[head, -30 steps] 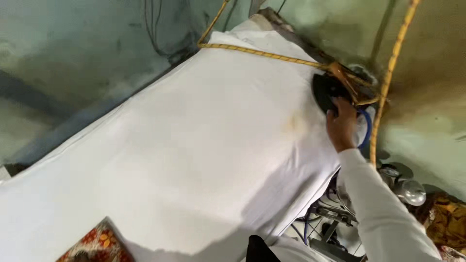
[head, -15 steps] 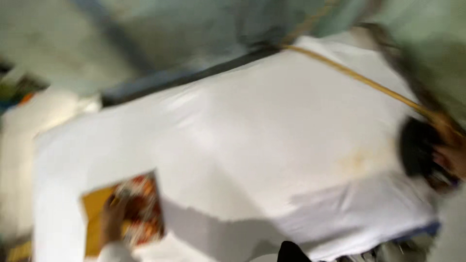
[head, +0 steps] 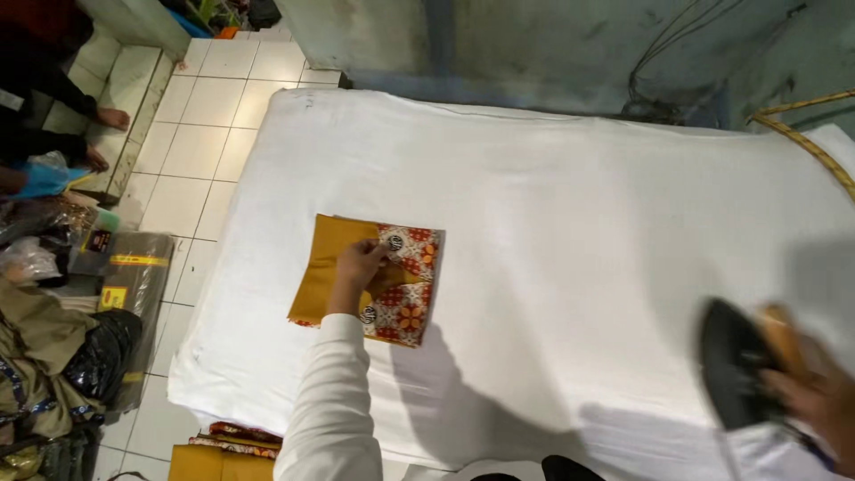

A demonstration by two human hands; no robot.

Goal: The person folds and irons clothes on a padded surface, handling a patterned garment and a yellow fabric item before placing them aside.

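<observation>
Head view shows a counter (head: 552,205) padded with a white cloth, seen from above, with tiled floor along its left edge. Left hand (head: 358,267) rests on a folded cloth (head: 392,285) of mustard yellow with a red and orange printed panel; this piece lies flat on the left half of the counter, nearer the front edge than the back. Fingers of the left hand are curled down onto the yellow fold, pressing or pinching it; whether a layer is actually lifted cannot be told. Right hand (head: 815,396) is at the front right corner, blurred, its fingers closed around the wooden handle of a dark flat iron (head: 735,374), which is held over the white padding, well apart from the folded cloth. Judged from the layout, the piece is already folded small and positioned, while pressing at this spot is not yet done, since the iron is not on it. More folded patterned cloths (head: 223,441) lie just below the front left corner. Bags and bundles (head: 62,356) sit on the floor to the left, where another person's feet (head: 102,134) show.
</observation>
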